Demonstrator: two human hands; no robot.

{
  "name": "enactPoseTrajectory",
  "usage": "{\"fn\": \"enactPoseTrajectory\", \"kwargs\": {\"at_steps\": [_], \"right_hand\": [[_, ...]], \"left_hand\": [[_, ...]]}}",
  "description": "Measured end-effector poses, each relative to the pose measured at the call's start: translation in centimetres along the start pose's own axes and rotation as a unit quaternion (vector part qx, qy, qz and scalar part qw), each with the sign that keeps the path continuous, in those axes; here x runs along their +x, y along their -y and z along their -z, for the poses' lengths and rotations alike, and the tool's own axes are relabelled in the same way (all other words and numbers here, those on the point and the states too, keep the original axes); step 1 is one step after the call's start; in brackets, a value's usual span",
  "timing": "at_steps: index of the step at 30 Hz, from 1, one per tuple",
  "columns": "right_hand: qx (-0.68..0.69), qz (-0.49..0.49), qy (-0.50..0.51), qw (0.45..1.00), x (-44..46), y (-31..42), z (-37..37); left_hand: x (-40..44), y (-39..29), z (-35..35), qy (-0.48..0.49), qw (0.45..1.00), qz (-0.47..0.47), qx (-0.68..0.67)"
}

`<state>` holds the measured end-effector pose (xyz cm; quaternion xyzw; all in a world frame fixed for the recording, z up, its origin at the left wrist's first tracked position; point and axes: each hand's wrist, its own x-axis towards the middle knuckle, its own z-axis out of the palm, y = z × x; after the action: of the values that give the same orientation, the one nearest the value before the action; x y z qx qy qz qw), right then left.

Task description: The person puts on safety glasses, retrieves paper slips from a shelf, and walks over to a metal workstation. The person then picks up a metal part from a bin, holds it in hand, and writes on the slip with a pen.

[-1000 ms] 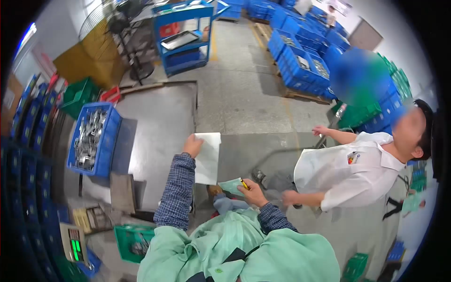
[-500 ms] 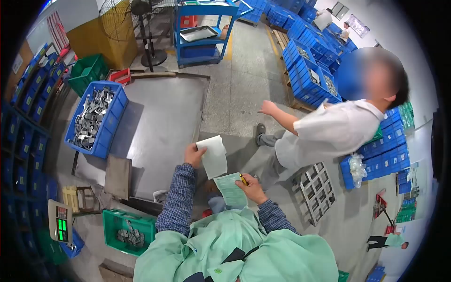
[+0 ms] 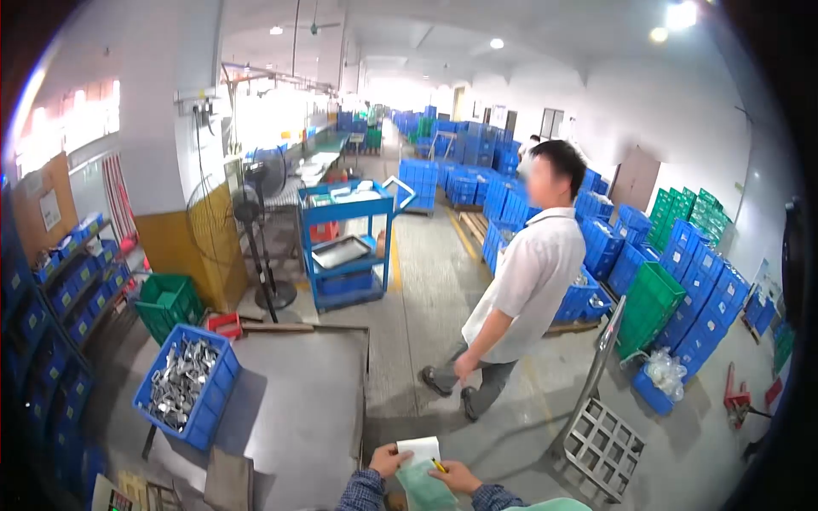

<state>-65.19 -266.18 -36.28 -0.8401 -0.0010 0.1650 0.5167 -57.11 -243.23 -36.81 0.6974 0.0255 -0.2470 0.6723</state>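
White sheet (image 3: 417, 449) and green slip (image 3: 424, 489) sit near side, just right of the worktop (image 3: 311, 409), held in the air. Left hand (image 3: 388, 460) pinches the white sheet by its left edge; right hand (image 3: 460, 479) is closed on a yellow pen (image 3: 439, 465), fingers by the slip's right edge; can't tell if they grip it. Hands close, not touching each other. Paper looks light, floppy, easy to crease or tear, best pinched at edges; pen likely stiff, light, a bit slippery, best held mid-barrel. Left: blue crate (image 3: 219, 399) of metal parts on worktop, probably heavy, well apart. Far: blue trolley (image 3: 345, 207). Person in white shirt (image 3: 532, 272) stands in the way ahead, cart handle (image 3: 601, 353) to the right
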Motion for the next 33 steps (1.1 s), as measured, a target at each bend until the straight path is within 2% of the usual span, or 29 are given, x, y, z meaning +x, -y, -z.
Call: {"fn": "enactPoseTrajectory", "kwargs": {"at_steps": [1,4,5,6,7,10,12,14,15,17,20,22,26,28,30,31,33], "right_hand": [[0.016,-0.016,-0.023,0.999,0.2,0.0,0.2],[0.075,-0.066,-0.072,0.992,0.3,-0.1,1.4],[0.1,-0.084,-0.076,0.988,0.6,-0.5,2.0],[0.126,-0.103,-0.08,0.983,0.9,-1.1,2.3],[0.059,-0.098,-0.166,0.979,1.4,-2.1,2.1],[0.239,-0.073,-0.227,0.941,1.7,-3.9,2.9],[0.193,-0.056,-0.275,0.94,0.5,-4.5,3.9],[0.16,-0.055,-0.322,0.931,-0.6,-3.3,5.0],[0.151,-0.064,-0.346,0.924,-1.5,-2.7,5.3],[0.129,-0.088,-0.379,0.912,-2.8,-1.9,5.9],[0.128,-0.105,-0.41,0.897,-4.1,-2.2,6.7],[0.176,-0.08,-0.435,0.88,-4.2,-3.1,7.5],[0.147,-0.086,-0.477,0.862,-4.5,-6.1,8.4],[0.152,-0.067,-0.506,0.846,-3.9,-7.0,8.2],[0.125,-0.078,-0.493,0.858,-3.9,-6.5,8.6],[0.112,-0.088,-0.485,0.863,-4.5,-6.1,8.4],[0.078,-0.093,-0.464,0.878,-4.4,-6.7,8.0]], "left_hand": [[0.6,-0.5,0.3,0.043,0.999,-0.014,-0.002],[4.1,-5.9,2.9,0.089,0.965,-0.054,0.242],[4.6,-10.2,3.6,0.042,0.933,-0.15,0.324],[5.9,-15.0,4.1,-0.014,0.93,-0.175,0.324],[6.8,-19.7,4.6,-0.074,0.929,-0.208,0.296],[7.0,-38.4,5.3,-0.151,0.908,-0.312,0.236],[5.6,-48.9,5.1,-0.142,0.905,-0.343,0.21],[4.3,-55.9,5.1,-0.09,0.903,-0.365,0.206],[2.8,-58.1,4.5,-0.055,0.924,-0.335,0.174],[2.0,-60.8,4.0,-0.055,0.929,-0.254,0.265],[2.8,-61.8,4.1,-0.09,0.918,-0.222,0.316],[3.3,-61.9,4.8,-0.094,0.923,-0.22,0.302],[6.0,-59.3,5.8,-0.109,0.935,-0.242,0.234],[10.2,-54.8,6.8,-0.22,0.836,-0.316,0.391],[8.6,-48.9,6.1,-0.097,0.922,-0.237,0.291],[11.7,-43.4,6.5,-0.112,0.859,-0.368,0.337],[14.4,-31.2,6.3,-0.115,0.862,-0.323,0.373]]}}
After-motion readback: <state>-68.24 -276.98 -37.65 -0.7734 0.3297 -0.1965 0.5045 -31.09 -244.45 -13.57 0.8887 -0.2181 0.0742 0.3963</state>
